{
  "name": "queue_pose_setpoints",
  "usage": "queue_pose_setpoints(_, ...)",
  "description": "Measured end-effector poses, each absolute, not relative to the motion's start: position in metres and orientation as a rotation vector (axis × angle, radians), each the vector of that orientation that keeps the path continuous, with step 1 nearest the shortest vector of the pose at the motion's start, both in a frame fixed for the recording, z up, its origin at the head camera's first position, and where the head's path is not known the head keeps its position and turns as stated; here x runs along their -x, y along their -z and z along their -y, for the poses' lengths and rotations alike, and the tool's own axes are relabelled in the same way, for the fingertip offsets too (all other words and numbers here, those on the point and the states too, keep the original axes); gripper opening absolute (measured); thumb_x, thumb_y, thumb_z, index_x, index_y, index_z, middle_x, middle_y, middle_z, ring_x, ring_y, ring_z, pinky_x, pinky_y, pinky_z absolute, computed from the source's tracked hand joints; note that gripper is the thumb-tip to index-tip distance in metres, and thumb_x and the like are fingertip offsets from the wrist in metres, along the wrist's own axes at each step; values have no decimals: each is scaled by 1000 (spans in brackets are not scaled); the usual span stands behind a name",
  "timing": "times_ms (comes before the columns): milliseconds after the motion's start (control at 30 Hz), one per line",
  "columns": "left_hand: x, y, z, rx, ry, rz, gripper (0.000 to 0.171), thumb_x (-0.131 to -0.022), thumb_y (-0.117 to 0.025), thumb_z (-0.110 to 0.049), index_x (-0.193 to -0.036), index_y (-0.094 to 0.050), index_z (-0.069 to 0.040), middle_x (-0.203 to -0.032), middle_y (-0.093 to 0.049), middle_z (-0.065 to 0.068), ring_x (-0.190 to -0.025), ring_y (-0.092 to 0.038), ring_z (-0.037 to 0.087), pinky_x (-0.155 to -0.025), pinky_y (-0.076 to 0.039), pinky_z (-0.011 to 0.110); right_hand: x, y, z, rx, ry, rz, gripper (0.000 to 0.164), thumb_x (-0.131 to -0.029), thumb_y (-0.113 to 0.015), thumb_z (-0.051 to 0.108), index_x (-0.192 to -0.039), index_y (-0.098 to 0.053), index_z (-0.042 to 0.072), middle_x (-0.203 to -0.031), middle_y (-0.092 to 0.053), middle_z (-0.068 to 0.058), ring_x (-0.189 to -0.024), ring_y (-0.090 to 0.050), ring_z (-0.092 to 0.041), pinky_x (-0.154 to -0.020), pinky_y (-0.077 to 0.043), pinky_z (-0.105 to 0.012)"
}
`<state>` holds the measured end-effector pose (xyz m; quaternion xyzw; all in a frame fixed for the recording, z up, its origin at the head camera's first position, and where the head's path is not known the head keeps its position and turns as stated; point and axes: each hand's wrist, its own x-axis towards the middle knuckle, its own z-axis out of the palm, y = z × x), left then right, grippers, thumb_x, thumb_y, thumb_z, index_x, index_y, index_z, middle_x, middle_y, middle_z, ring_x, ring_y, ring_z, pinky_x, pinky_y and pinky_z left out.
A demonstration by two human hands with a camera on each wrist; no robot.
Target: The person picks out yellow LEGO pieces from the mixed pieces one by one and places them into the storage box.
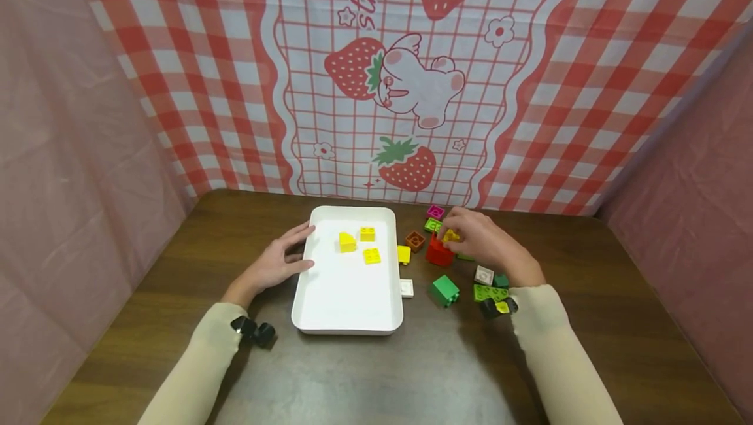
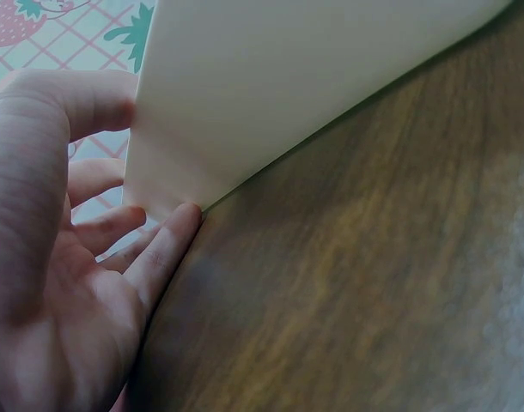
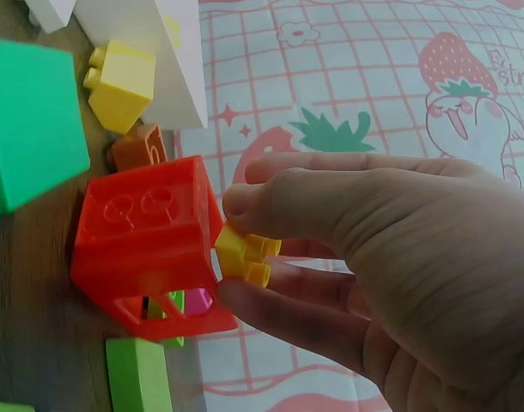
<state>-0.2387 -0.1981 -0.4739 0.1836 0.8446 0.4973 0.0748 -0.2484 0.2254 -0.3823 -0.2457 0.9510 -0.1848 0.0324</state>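
My right hand pinches a small yellow brick between thumb and fingers, its studs turned toward the palm. The yellow brick is right beside a red hollow block with openings in its side; whether they touch I cannot tell. My left hand rests against the left side of a white tray, thumb and fingertips apart on its rim and outer wall. Inside the tray lie a yellow curved brick and two yellow studded bricks, one at the back and one nearer.
Right of the tray lie another yellow brick, a white brick, a brown brick and a green block. A magenta brick is at the back. Near my right wrist are a lime brick and a pale brick.
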Motion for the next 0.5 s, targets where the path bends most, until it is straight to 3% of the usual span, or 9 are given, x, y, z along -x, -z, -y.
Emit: queue_pose_setpoints(500,232,464,193,-542,-1480,-2548,78,-91,-72,-10,-157,-31,-5,-168,-15,19,-146,-30,44,-109,-43,61,251,377,-204,809,537,-2915,15,-86,-77,14,-101,-77,16,-115,-63,-4,-100,-59,-25,-81,-64,-40)
